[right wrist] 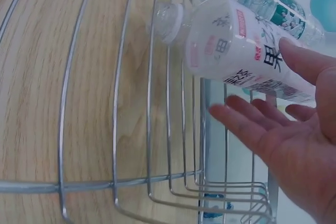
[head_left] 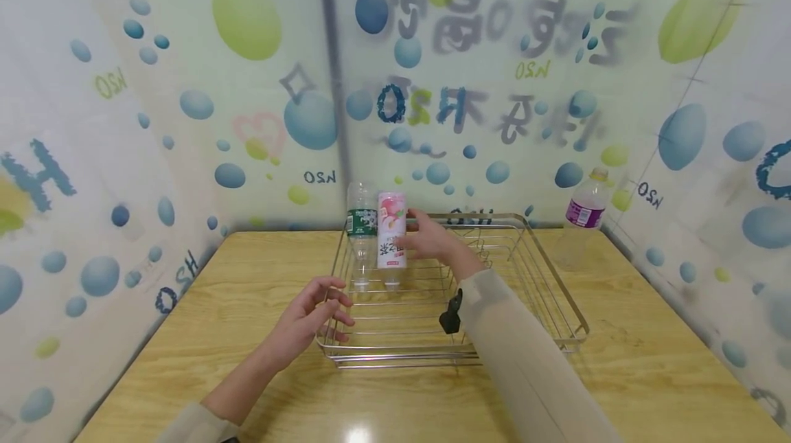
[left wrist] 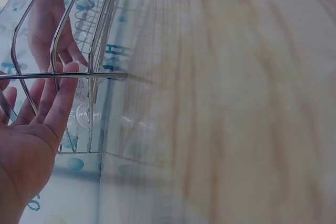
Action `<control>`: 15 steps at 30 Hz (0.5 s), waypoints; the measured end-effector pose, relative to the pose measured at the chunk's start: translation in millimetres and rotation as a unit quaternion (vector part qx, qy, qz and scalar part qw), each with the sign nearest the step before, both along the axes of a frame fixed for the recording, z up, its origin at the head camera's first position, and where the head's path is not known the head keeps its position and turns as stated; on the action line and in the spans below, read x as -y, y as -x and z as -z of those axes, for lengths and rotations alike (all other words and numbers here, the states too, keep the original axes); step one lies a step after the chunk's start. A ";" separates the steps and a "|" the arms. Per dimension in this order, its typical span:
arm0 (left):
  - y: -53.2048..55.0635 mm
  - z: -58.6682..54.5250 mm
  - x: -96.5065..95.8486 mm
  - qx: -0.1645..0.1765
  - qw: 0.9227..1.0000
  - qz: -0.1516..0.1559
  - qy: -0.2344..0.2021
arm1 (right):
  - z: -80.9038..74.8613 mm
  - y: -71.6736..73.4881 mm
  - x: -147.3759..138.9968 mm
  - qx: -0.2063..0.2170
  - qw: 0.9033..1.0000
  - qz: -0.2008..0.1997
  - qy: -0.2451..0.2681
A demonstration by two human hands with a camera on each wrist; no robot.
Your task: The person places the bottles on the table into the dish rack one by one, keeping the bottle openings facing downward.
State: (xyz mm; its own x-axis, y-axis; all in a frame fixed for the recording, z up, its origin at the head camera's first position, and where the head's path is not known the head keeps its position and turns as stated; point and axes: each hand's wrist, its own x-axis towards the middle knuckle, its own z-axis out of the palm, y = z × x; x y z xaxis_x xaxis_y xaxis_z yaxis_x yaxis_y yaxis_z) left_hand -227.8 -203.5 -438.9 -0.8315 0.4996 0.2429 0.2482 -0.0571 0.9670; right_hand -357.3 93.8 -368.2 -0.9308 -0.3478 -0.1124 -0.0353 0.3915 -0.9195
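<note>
A clear bottle with a pink-and-white peach label [head_left: 392,230] is in the wire rack [head_left: 402,346], its neck end [right wrist: 170,22] low at the wires. My right hand [head_left: 429,238] is at its right side; in the right wrist view the thumb [right wrist: 304,59] lies against the label and the other fingers spread below, apart from it. To its left, a clear bottle with a green label [head_left: 362,222] is also neck-down in the rack. My left hand [head_left: 305,319] is at the rack's left rim, its loosely extended fingers [left wrist: 65,100] among the wires, gripping no bottle.
A clear bottle with a purple label and yellow cap [head_left: 585,213] stands upright on the wooden table [head_left: 247,278], right of the rack near the back wall. Curtain-like walls with blue and green dots [head_left: 247,18] close in the table's back and sides.
</note>
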 end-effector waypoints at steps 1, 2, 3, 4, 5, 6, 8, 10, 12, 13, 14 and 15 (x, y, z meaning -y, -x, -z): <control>0.0 -0.1 0.2 0.000 1.000 0.000 0.000 | -1.3 0.2 -0.2 -0.010 1.000 0.007 -0.008; -0.1 -0.1 0.3 0.000 1.000 0.000 -0.001 | -3.1 0.4 -0.5 -0.021 1.000 0.016 -0.015; -0.1 0.0 0.4 0.000 1.000 0.000 -0.002 | -5.8 0.5 -0.9 -0.033 0.999 0.024 -0.021; -0.1 0.0 0.4 0.000 1.000 0.001 -0.003 | -9.3 0.1 -1.5 -0.043 0.998 0.035 -0.024; -0.1 0.1 0.4 0.001 1.000 0.001 -0.004 | -13.9 -0.7 -2.1 -0.052 0.997 0.045 -0.022; -0.1 0.1 0.3 0.001 1.000 0.001 -0.006 | -19.1 -1.5 -2.7 -0.057 0.997 0.054 -0.014; -0.1 0.4 0.3 0.002 1.000 0.002 -0.007 | -31.5 -4.6 -5.0 -0.063 0.996 0.065 0.014; 0.0 0.5 0.3 0.004 1.000 0.001 -0.006 | -45.1 -9.1 -8.3 -0.074 0.994 0.065 0.044; 0.1 0.5 0.4 0.005 1.000 0.001 -0.005 | -57.6 -13.5 -13.3 -0.091 0.992 0.057 0.066; 0.2 0.5 0.5 0.005 1.000 0.000 -0.004 | -63.3 -15.9 -16.4 -0.103 0.991 0.053 0.071; 0.2 0.4 0.7 0.005 1.000 -0.001 -0.003 | -68.5 -18.4 -19.7 -0.116 0.989 0.048 0.073; 0.3 0.4 1.0 0.004 1.000 -0.002 -0.003 | -73.2 -20.8 -23.4 -0.127 0.988 0.042 0.074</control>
State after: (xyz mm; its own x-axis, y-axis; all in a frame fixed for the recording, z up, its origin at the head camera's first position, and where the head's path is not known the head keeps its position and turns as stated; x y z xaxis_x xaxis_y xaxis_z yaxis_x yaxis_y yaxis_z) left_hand -228.1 -204.5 -439.3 -0.8358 0.4947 0.2382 0.2400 -0.0612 0.9689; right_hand -336.5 117.2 -295.0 -0.9488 -0.2628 0.1753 -0.2457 0.2651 -0.9324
